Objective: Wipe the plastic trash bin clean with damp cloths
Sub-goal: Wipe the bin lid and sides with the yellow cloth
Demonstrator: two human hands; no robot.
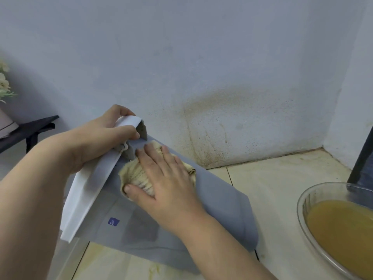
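Trash bin (222, 199) sideways, mouth leftward; left hand (101, 138) gripping rim (86, 188), right hand (167, 178) flat on cloth (133, 172).

One cam only, head-worn, wide-angle. It looks fwd & steeply down into a room corner: wall (181, 57) fills the far half, tiled floor (282, 188) lies near right. Very close in: both forearms enter from the near edge, w/ left hand (96, 138) & right hand (167, 178) on the tilted bin (222, 199) mid-frame. The right edge cuts off a glass bowl (300, 211).
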